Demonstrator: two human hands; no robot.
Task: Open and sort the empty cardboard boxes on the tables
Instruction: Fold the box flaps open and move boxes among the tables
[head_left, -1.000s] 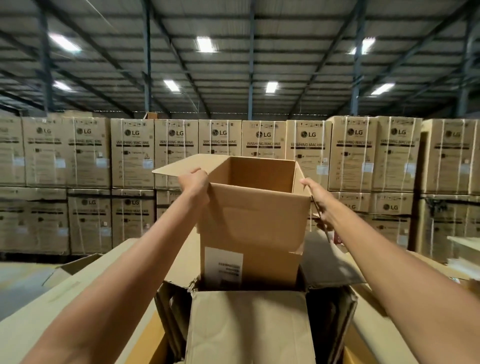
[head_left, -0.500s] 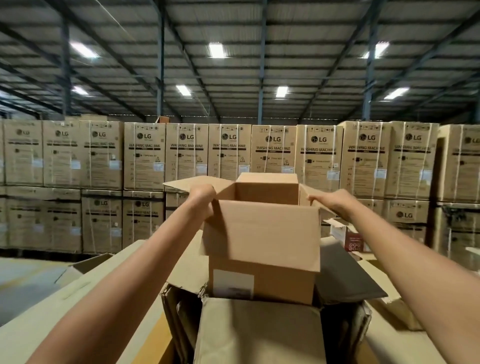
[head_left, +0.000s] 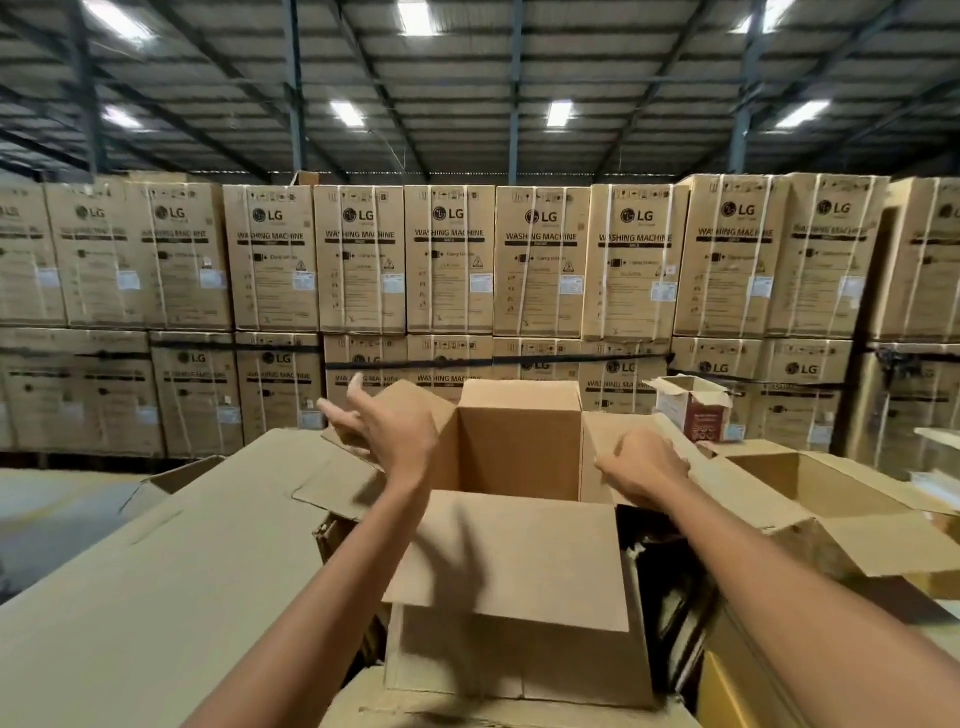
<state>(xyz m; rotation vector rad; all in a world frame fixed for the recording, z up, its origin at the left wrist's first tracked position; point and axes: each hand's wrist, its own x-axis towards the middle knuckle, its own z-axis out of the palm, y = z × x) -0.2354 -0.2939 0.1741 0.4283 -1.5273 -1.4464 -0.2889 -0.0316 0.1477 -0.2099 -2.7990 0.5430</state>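
Your plain brown cardboard box (head_left: 519, 639) stands upright straight ahead of you, wedged among other cardboard, between a broad flat brown cardboard sheet (head_left: 156, 597) on your left and a larger open brown carton (head_left: 831, 499) on your right. Its top is open: the near flap is folded out toward you, the far flap stands up, and the side flaps are spread. The near flap hides its floor, and what it rests on is hard to make out. Your left hand (head_left: 400, 436) is blurred, raised over the left flap with fingers spread and nothing in them. Your right hand (head_left: 647, 467) lies on the right flap with fingers curled; whether they grip it or only press, you cannot tell.
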